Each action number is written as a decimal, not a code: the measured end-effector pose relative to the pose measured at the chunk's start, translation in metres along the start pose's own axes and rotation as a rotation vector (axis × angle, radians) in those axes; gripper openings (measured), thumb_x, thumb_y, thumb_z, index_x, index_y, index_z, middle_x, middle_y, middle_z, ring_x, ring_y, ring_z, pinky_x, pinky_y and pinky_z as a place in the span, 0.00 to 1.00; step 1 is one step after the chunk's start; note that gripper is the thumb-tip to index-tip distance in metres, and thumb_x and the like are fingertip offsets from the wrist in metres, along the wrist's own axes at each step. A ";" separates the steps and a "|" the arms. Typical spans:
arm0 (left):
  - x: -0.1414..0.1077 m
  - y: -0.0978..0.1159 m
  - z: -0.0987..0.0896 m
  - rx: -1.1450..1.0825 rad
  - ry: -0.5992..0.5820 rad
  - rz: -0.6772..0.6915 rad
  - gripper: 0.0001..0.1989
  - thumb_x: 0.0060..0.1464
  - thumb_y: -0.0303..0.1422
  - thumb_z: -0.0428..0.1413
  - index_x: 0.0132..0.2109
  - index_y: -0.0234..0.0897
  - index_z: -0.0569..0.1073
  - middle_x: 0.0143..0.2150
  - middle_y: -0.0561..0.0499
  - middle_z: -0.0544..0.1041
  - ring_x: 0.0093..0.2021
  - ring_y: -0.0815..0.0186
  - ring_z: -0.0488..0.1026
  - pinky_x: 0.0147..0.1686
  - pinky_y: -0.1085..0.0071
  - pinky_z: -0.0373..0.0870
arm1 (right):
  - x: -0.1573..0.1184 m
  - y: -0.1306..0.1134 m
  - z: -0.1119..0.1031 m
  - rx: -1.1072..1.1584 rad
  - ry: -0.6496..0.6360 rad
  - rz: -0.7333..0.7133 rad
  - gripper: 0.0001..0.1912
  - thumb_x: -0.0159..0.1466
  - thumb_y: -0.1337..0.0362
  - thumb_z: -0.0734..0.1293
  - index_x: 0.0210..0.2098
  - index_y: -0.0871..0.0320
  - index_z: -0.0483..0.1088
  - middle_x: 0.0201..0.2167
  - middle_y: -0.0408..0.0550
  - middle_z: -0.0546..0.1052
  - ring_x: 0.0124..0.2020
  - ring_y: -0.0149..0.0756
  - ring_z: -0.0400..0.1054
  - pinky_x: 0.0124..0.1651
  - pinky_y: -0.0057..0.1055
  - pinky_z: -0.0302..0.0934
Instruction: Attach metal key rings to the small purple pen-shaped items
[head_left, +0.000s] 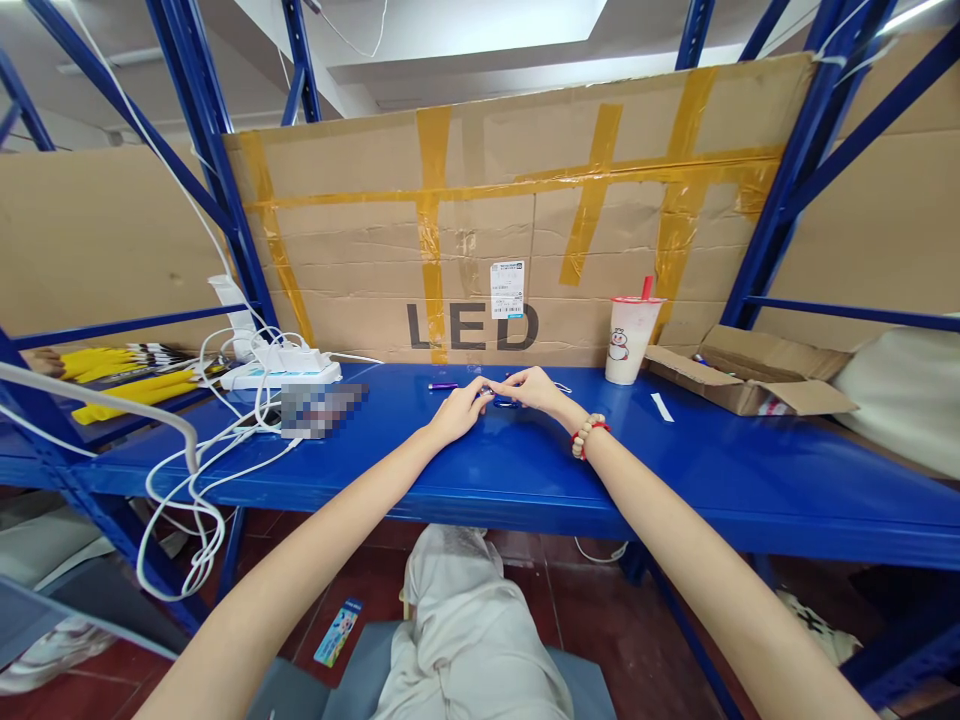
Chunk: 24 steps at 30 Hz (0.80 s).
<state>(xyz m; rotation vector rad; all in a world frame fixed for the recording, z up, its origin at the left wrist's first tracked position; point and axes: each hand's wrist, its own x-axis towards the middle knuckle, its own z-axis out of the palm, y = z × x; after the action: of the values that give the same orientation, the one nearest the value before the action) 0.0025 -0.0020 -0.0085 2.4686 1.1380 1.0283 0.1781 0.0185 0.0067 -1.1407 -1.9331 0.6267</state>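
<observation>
Over the middle of the blue tabletop [585,490], my left hand [459,410] and my right hand [536,388] meet at the fingertips. The fingers of both are closed in a pinch around something small that is mostly hidden. A slim dark blue or purple pen-like piece [443,386] lies just beyond my left hand. Under my right fingers is a shiny blue piece [507,404], partly covered. Past my right hand a thin, whitish piece [562,388] shows on the table. A beaded bracelet [589,436] circles my right wrist.
A lidded cup [628,345] with a red straw stands right of my hands, beside an open cardboard box [750,375]. A white paper strip [662,407] lies nearby. Tangled white cables [262,400] fill the left side. A tall cardboard sheet [360,250] closes the back.
</observation>
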 end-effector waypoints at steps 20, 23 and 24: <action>0.000 0.001 0.004 -0.177 -0.006 0.055 0.09 0.58 0.38 0.42 0.36 0.38 0.61 0.20 0.59 0.65 0.24 0.71 0.65 0.30 0.74 0.62 | 0.002 -0.004 -0.006 0.122 0.030 -0.205 0.19 0.42 0.53 0.71 0.24 0.64 0.76 0.26 0.50 0.75 0.21 0.28 0.62 0.21 0.25 0.55; -0.001 0.001 0.004 -0.177 -0.015 0.087 0.08 0.57 0.38 0.43 0.35 0.38 0.58 0.21 0.59 0.65 0.24 0.71 0.65 0.30 0.73 0.62 | 0.000 -0.005 -0.007 0.108 0.002 -0.167 0.17 0.43 0.53 0.71 0.23 0.63 0.75 0.25 0.50 0.75 0.22 0.29 0.63 0.21 0.24 0.55; -0.001 0.001 0.004 -0.175 -0.018 0.094 0.08 0.57 0.37 0.44 0.35 0.38 0.58 0.21 0.59 0.65 0.24 0.71 0.65 0.30 0.73 0.62 | -0.001 -0.005 -0.007 0.105 -0.005 -0.153 0.17 0.43 0.54 0.71 0.22 0.63 0.75 0.24 0.50 0.75 0.22 0.29 0.63 0.21 0.24 0.55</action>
<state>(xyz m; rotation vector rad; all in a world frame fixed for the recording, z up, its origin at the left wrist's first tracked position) 0.0052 -0.0032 -0.0120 2.4066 0.8927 1.0800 0.1820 0.0151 0.0143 -0.9180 -1.9467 0.6402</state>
